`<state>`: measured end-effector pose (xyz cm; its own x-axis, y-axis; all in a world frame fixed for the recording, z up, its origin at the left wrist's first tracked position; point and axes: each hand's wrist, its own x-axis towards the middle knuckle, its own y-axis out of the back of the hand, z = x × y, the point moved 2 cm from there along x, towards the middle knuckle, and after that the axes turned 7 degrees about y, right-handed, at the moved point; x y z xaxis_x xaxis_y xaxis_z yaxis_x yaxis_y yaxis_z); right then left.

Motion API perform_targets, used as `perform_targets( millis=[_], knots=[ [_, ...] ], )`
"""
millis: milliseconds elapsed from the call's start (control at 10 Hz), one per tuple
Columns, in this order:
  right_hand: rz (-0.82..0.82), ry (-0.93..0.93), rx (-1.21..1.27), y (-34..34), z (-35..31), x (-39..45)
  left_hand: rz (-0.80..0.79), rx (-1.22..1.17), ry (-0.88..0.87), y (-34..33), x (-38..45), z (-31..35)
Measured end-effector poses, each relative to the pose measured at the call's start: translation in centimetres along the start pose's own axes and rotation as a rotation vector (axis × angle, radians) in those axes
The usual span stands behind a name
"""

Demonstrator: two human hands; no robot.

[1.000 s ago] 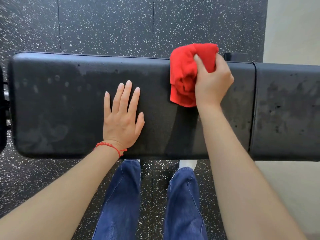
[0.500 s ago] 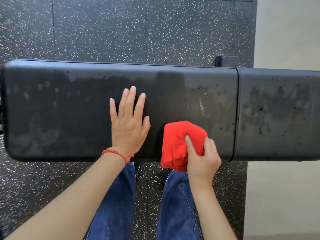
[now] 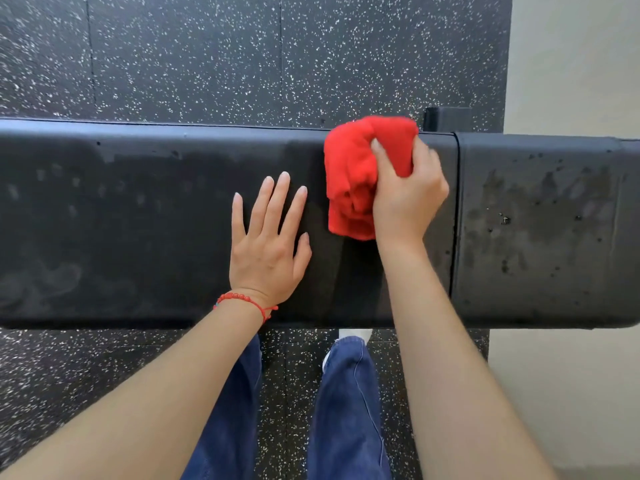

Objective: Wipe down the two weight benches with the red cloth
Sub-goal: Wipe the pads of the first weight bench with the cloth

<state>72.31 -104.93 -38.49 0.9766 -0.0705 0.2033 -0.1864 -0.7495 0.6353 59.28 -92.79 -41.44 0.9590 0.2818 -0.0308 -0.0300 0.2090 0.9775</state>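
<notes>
Stretching across the frame: black weight bench [image 3: 138,220], long axis lying left to right, a seam dividing its long pad from a shorter pad [image 3: 547,230] at right.
Floor: black speckled rubber floor [image 3: 207,57] showing above and below the bench; pale floor [image 3: 571,64] running down the right edge.
Cloth: red cloth [image 3: 356,174] sitting bunched at the bench's upper edge, right of centre.
Right hand [image 3: 405,199]: gripping the cloth, fingers curling into it.
Left hand [image 3: 266,244]: lying flat on the pad, fingers spread, pointing toward the top of the frame.

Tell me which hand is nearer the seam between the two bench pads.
Right. The right hand, gripping the red cloth, sits just left of the seam; the left hand lies flat farther left.
</notes>
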Motion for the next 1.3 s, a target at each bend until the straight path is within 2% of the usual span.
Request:
perform_targets(
  millis=[200, 500, 600, 700, 900, 1300],
  knots=[
    [0.009, 0.036, -0.001, -0.7, 0.5, 1.5, 0.005, 0.017, 0.007, 0.1, 0.0, 0.0],
    [-0.199, -0.03, -0.048, 7.2, 3.4, -9.2, 0.013, 0.034, 0.008, 0.1, 0.1, 0.1],
    [-0.239, -0.044, -0.078, 9.5, 4.3, -12.8, 0.011, 0.042, 0.006, 0.1, 0.1, 0.1],
    [-0.224, -0.03, -0.067, 9.5, 4.6, -12.7, 0.003, 0.036, 0.009, 0.2, 0.1, 0.1],
    [-0.174, 0.068, -0.04, 7.2, 4.6, -8.0, 0.016, 0.029, 0.01, 0.1, 0.1, 0.2],
    [-0.018, 0.054, 0.001, 1.8, 3.1, 3.9, 0.025, 0.011, 0.03, 0.2, 0.1, 0.8]
  ],
)
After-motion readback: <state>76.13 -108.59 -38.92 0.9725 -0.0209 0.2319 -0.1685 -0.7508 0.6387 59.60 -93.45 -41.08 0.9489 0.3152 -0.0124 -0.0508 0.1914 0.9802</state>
